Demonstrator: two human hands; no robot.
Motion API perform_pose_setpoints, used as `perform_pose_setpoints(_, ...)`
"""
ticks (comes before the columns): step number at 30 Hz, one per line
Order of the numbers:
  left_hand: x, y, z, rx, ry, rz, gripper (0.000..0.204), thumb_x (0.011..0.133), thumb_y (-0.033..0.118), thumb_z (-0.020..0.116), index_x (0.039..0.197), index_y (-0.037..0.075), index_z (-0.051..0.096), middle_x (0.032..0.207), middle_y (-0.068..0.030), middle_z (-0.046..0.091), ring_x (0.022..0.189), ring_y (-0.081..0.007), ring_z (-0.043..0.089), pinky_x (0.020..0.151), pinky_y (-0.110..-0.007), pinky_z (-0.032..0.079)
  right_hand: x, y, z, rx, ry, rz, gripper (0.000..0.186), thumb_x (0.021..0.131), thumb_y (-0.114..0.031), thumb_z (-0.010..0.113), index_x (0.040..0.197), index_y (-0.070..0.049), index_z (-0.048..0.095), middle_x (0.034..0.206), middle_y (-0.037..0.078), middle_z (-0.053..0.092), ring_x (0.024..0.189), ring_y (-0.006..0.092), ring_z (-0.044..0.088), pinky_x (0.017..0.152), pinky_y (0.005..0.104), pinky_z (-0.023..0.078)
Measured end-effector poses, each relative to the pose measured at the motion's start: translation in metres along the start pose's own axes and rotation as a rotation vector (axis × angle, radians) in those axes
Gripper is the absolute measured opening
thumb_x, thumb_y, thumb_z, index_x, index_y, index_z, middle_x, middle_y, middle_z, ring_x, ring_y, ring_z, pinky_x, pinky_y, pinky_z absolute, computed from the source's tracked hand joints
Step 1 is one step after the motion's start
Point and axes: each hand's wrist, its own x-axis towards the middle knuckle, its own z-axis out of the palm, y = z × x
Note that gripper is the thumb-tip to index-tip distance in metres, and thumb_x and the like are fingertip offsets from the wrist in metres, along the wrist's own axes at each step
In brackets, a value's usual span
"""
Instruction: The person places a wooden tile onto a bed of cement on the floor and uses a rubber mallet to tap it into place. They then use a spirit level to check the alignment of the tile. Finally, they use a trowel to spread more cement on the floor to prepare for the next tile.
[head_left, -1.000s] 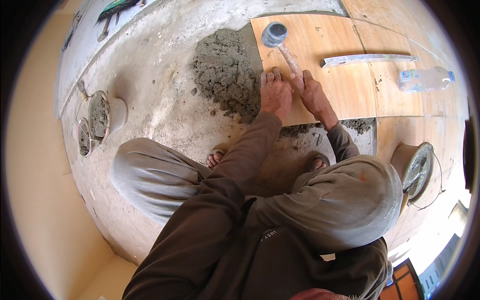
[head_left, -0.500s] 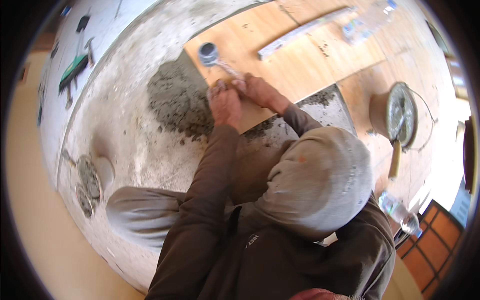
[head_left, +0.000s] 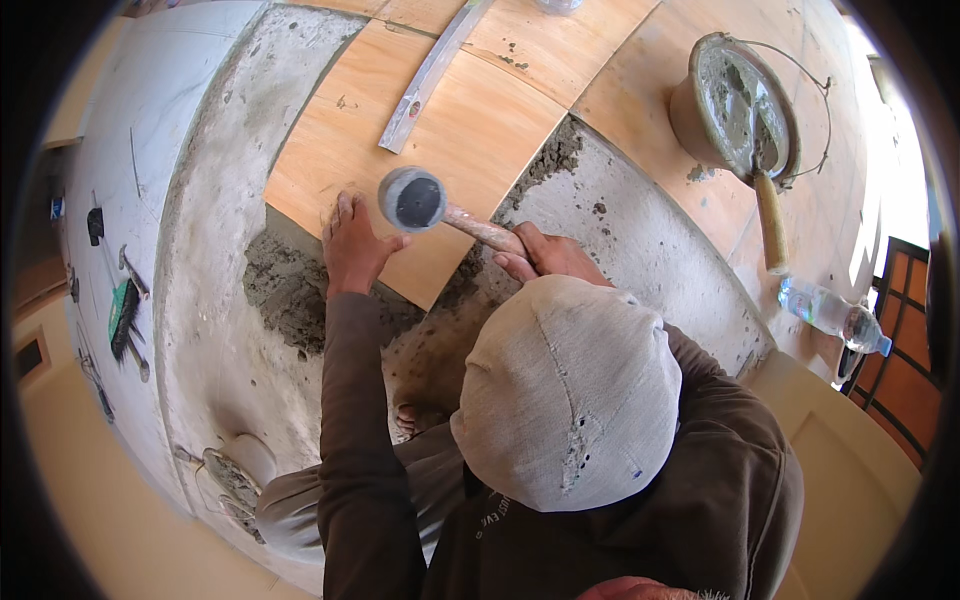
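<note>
A rubber mallet with a dark round face is above the near part of a wood-toned floor tile. My right hand grips the end of its mottled handle, over the tile's near right edge. To the left, my left hand rests on the tile's corner area with thumb and fingers spread. Grey mortar shows past the tile's edge beside that hand. A long metal level lies on the tiles just beyond the mallet head.
At the right stands a mortar bucket with a wire handle and a wooden-handled trowel in it. Near it lies a clear water bottle. A green brush and a hammer lie far left; another bucket stands lower left.
My hands, close together at the tile's near edge before, are now apart. The mallet, lying on the tile before, is now held by its handle in my right hand. The view has shifted.
</note>
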Motion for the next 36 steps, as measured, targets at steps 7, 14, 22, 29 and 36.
perform_pose_setpoints(7,-0.004,0.037,-0.004,0.179,0.082,0.029,0.106,0.077,0.053,0.086,0.156,0.000,0.038,0.165,-0.0258,0.033,0.155,-0.0355,0.030,0.119,-0.058,0.030,0.006,0.056,-0.013,-0.044,0.177,0.175,0.039,0.107,-0.042,0.057,0.106,-0.003,0.049,0.070,0.025,0.063,0.067,0.0447,0.066,0.063,0.0520,0.051)
perform_pose_setpoints(14,-0.004,0.040,-0.002,0.198,0.036,0.010,0.107,0.078,0.053,0.085,0.157,0.001,0.035,0.166,-0.0250,0.031,0.155,-0.0357,0.030,0.120,-0.061,0.028,0.011,0.065,-0.016,-0.094,0.170,0.191,0.040,0.107,-0.041,0.057,0.105,-0.002,0.050,0.071,0.026,0.063,0.069,0.0465,0.066,0.062,0.0526,0.050)
perform_pose_setpoints(22,-0.003,0.039,-0.009,0.136,-0.005,-0.026,0.112,0.077,0.054,0.085,0.159,0.001,0.031,0.169,-0.0229,0.025,0.156,-0.0359,0.026,0.124,-0.056,0.025,0.023,0.070,-0.008,-0.057,0.079,0.174,0.042,0.107,-0.043,0.056,0.107,-0.001,0.050,0.073,0.027,0.064,0.070,0.0458,0.067,0.064,0.0519,0.050)
perform_pose_setpoints(29,-0.005,0.029,-0.006,0.003,-0.006,-0.026,0.113,0.075,0.050,0.088,0.159,0.000,0.031,0.169,-0.0236,0.024,0.157,-0.0362,0.024,0.125,-0.045,0.029,0.068,-0.022,-0.006,0.149,-0.089,-0.162,0.033,0.106,-0.027,0.059,0.122,-0.002,0.046,0.074,0.025,0.062,0.074,0.0456,0.066,0.067,0.0528,0.050)
perform_pose_setpoints(36,0.006,0.028,0.011,-0.208,0.099,-0.025,0.096,0.083,0.042,0.081,0.159,0.006,0.035,0.168,-0.0217,0.027,0.155,-0.0364,0.028,0.124,-0.044,0.032,0.155,-0.037,0.070,0.254,-0.008,-0.204,0.040,0.107,-0.034,0.054,0.114,0.005,0.044,0.081,0.031,0.064,0.079,0.0508,0.065,0.072,0.0550,0.050)
